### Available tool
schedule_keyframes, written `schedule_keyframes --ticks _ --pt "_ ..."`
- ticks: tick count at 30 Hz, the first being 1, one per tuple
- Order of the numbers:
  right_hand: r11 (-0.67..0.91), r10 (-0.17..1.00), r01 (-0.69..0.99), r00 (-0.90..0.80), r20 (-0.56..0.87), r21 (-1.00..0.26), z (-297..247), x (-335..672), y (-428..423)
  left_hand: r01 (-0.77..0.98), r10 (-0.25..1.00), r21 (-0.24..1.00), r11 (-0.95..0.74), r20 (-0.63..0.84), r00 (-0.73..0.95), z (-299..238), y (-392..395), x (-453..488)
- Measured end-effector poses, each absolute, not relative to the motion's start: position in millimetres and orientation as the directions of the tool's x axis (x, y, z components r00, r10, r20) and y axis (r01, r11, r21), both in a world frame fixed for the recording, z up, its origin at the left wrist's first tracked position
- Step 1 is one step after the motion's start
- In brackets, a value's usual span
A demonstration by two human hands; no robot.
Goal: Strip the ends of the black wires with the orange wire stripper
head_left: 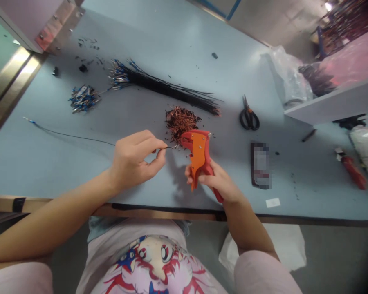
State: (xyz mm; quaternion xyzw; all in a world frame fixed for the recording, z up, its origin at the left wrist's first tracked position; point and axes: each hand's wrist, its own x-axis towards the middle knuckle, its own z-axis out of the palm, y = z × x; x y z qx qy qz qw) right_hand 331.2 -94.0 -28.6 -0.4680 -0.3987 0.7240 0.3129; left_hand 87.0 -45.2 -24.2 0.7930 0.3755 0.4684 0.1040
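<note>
Pinched between the thumb and forefinger of my left hand (139, 157) is a thin black wire (79, 136). It trails left across the table to a blue and metal terminal at its far end. The wire's near tip, apparently bare, points at the jaws of a red and orange wire stripper (199, 149); whether it touches them I cannot tell. My right hand (219, 179) is wrapped round the stripper's handles. Just behind the jaws lies a heap of copper-coloured and black scraps (182, 120). A bundle of black wires (168, 90) with blue terminals rests beyond.
A pile of blue terminals (84, 99) is at the left. Right of the stripper are black scissors (249, 117) and a dark phone-like object (260, 165). A red-handled tool (352, 169) lies far right, below a shelf (334, 98) with plastic bags. The table's edge (171, 210) runs before me.
</note>
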Motion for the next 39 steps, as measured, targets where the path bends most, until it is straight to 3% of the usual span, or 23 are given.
schedule_keyframes --ticks 6,9,12,19,25,30,39 --pt "-0.252 0.896 0.029 -0.372 -0.245 -0.967 -24.7 333.8 -95.8 0.449 0.670 0.525 -0.723 0.691 0.271 -24.8 -45.2 87.1" --pt "-0.208 0.896 0.067 -0.386 -0.217 -0.976 -24.0 334.4 -95.9 0.433 0.644 0.507 -0.745 0.715 0.271 -24.6 -45.8 87.0" --pt "-0.236 0.882 0.077 -0.403 -0.247 -0.969 -25.7 334.2 -95.4 0.430 0.614 0.478 -0.766 0.743 0.267 -24.6 -46.1 86.9" --pt "-0.380 0.869 -0.067 -0.367 -0.331 -0.923 -27.4 331.6 -95.0 0.443 0.622 0.485 -0.754 0.743 0.247 -27.4 -46.1 87.1" --pt "-0.562 0.770 -0.178 -0.469 -0.433 -0.808 -33.6 329.2 -96.3 0.461 0.773 0.637 -0.619 0.598 0.212 -28.1 -48.0 89.8" --pt "-0.552 0.745 -0.138 -0.525 -0.412 -0.822 -33.9 327.4 -99.7 0.413 0.810 0.702 -0.581 0.548 0.209 -28.3 -48.6 92.5" --pt "-0.512 0.738 -0.082 -0.552 -0.389 -0.855 -27.7 322.0 -104.2 0.357 0.780 0.694 -0.626 0.566 0.267 -32.0 -50.5 94.2"
